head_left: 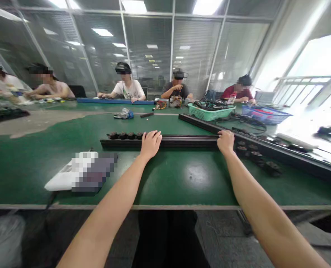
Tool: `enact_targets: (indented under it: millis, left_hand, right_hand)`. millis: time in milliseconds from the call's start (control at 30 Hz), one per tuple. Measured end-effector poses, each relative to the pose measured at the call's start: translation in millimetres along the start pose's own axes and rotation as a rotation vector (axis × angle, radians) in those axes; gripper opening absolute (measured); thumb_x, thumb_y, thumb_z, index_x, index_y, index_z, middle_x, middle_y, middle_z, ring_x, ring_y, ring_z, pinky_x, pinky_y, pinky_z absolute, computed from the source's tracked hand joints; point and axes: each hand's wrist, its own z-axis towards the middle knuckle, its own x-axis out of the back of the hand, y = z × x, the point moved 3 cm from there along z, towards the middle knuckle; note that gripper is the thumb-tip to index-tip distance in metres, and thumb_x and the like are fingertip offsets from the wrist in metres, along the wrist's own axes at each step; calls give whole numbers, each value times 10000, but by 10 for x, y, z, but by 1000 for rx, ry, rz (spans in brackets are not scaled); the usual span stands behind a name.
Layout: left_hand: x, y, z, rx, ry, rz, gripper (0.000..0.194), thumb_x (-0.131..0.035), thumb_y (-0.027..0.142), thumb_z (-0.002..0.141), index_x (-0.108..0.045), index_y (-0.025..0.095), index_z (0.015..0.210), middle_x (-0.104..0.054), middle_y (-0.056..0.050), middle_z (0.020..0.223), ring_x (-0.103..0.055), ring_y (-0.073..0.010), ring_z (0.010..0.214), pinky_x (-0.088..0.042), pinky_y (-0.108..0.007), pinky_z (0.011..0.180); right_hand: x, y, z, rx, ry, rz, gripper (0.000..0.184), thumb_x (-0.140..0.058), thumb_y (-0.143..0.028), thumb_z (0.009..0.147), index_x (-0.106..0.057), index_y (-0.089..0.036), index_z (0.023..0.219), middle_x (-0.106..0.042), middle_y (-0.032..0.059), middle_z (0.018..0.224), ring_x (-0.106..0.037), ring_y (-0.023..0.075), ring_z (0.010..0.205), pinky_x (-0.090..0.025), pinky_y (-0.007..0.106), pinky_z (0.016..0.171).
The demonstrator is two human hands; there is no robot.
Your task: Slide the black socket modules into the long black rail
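A long black rail (182, 142) lies across the green table (182, 178) in front of me. My left hand (150, 143) rests on its middle with the fingers curled over the top edge. My right hand (226, 141) grips the rail's right end, fingers wrapped over it. Several small dark round parts (125, 135) sit in a row on the rail's left part.
A second long black rail (266, 149) with more dark parts runs diagonally at the right. A white device (70, 175) lies at the left. A green basket (210, 111) and a blue basket (263, 113) stand farther back. Several people sit at the far side.
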Motion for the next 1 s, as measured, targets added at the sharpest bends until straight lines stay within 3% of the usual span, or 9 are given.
enact_targets:
  millis: [200, 633, 900, 1000]
  left_hand:
    - [-2, 3, -22, 3, 13, -9, 501, -303, 348, 1142, -658, 235, 1476, -626, -86, 1573, -526, -253, 1496, -238, -550, 1342]
    - [-9, 2, -25, -10, 28, -10, 503, -301, 353, 1140, -662, 258, 1476, -635, -76, 1561, -530, -250, 1488, -253, -547, 1340]
    - [-24, 0, -18, -11, 30, -4, 503, -302, 355, 1140, -663, 249, 1475, -634, -81, 1562, -532, -252, 1486, -250, -543, 1340]
    - [-30, 0, -18, -9, 28, -2, 506, -300, 358, 1141, -662, 244, 1476, -631, -82, 1566, -527, -252, 1492, -244, -539, 1343]
  right_hand:
    - [54, 101, 53, -16, 22, 61, 363, -491, -96, 782, -784, -138, 993, -689, 191, 1043, -576, 333, 1083, -432, 482, 1017]
    - [225, 345, 159, -86, 70, -10, 358, -487, -91, 802, -777, -128, 1009, -666, 183, 1060, -566, 318, 1104, -419, 484, 1072]
    - [250, 401, 77, -175, -115, -209, 382, -533, -104, 808, -806, -109, 1074, -707, 194, 1105, -596, 312, 1130, -449, 448, 1045]
    - [248, 366, 67, -149, -144, -292, 363, -534, -95, 806, -819, -95, 1031, -742, 203, 1040, -641, 309, 1088, -434, 493, 1095]
